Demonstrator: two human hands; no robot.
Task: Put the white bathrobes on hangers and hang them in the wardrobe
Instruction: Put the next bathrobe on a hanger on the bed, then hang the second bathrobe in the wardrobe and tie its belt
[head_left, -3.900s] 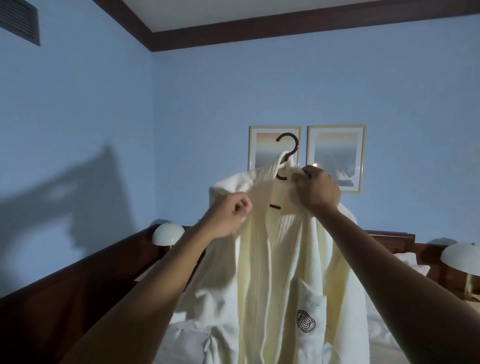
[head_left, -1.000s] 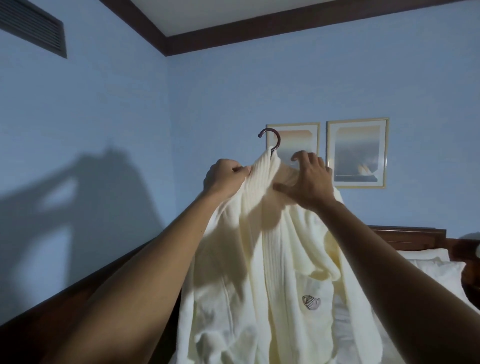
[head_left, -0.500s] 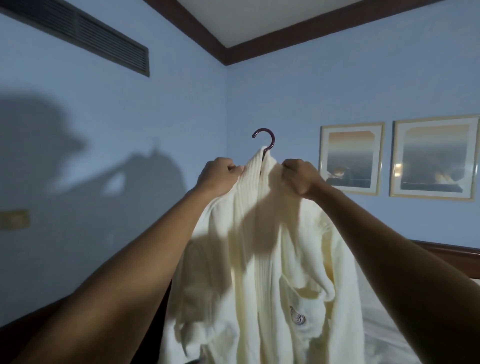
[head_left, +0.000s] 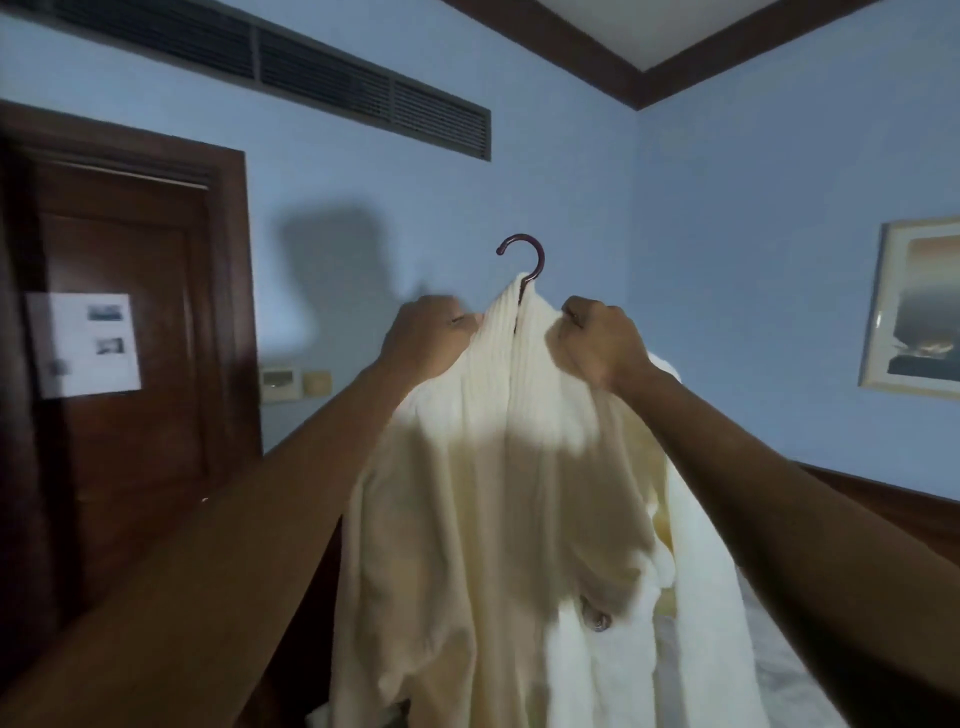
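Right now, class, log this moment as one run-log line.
left hand: grips collar | right hand: grips collar | white ribbed cotton bathrobe: on dark hooked hanger, held up | wardrobe: unseen

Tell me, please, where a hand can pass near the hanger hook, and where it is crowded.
Free: above and around the hook, bare blue wall behind. Crowded: just under it, where the left hand and right hand grip the bathrobe collar either side.
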